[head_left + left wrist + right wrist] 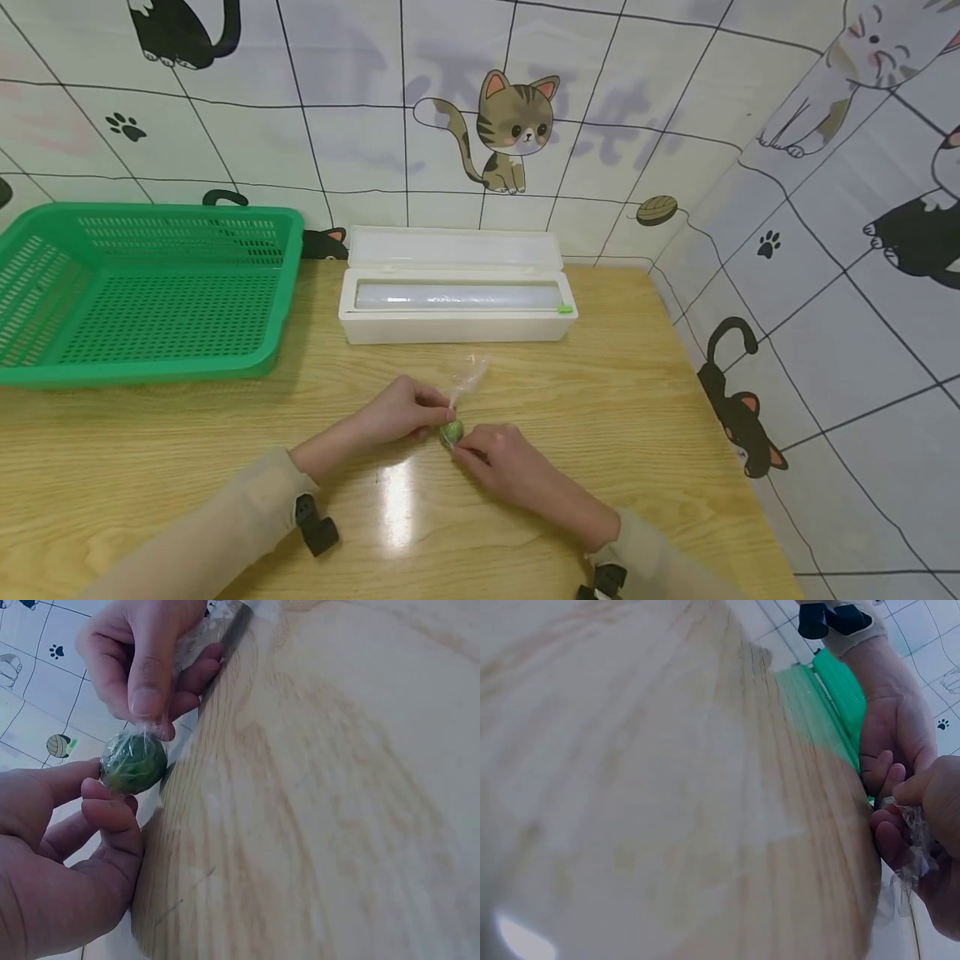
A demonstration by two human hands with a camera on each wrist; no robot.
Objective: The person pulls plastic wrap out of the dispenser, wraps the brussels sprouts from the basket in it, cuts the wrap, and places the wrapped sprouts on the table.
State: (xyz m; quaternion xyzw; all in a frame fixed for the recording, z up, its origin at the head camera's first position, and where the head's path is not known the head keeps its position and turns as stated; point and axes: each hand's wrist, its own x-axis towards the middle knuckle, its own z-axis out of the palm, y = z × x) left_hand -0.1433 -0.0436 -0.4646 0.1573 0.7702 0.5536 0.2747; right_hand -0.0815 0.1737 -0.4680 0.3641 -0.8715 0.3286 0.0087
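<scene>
A small round green thing (452, 432), wrapped in clear plastic film, is between my two hands over the table. In the head view, a twisted tail of film (470, 372) rises from it. My left hand (405, 410) holds the wrapped ball at its left side with thumb and fingertips. My right hand (510, 467) pinches at the ball's lower right. Seen from the left wrist, the right hand's thumb (147, 699) presses film together against the ball. The right wrist view shows crumpled film (915, 847) in the right hand's fingers; the ball is hidden there.
Behind the hands stands a white cling film dispenser (457, 327), its lid (453, 247) raised and a film roll (457, 297) inside. A green slider (565, 309) sits at its right end. On the left is a green plastic basket (273, 333). Cat-patterned walls border the wooden table (637, 400).
</scene>
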